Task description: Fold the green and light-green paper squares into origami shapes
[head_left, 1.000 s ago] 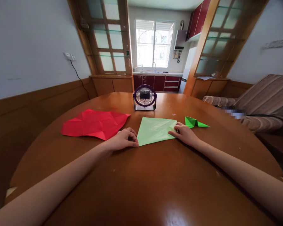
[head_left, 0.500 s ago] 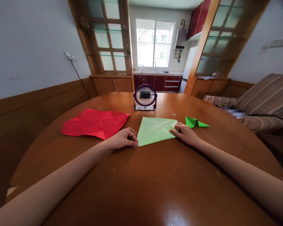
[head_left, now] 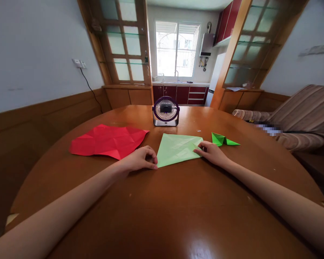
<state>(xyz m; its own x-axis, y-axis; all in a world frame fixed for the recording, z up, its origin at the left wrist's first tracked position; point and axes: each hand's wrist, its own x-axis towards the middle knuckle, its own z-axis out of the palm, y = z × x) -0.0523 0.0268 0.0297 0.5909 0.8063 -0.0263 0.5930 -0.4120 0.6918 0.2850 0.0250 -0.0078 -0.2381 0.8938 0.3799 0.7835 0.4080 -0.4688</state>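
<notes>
A pale green sheet of paper (head_left: 175, 147) with creases and a folded edge lies on the wooden table between my hands. My left hand (head_left: 143, 158) pinches its near left corner between thumb and fingers. At the paper's right side, my right hand (head_left: 212, 151) grips the edge, thumb on top, and a small flap stands up beside the thumb. Left of my left hand lies a creased red sheet of paper (head_left: 108, 141). A bright green folded paper piece (head_left: 223, 139) sits just beyond my right hand.
A small purple desk fan (head_left: 166, 109) stands on the round wooden table (head_left: 162, 208), behind the pale green paper. A striped sofa (head_left: 304, 115) is at the right, past the table's edge. A cable (head_left: 91, 90) hangs from a wall socket at the left.
</notes>
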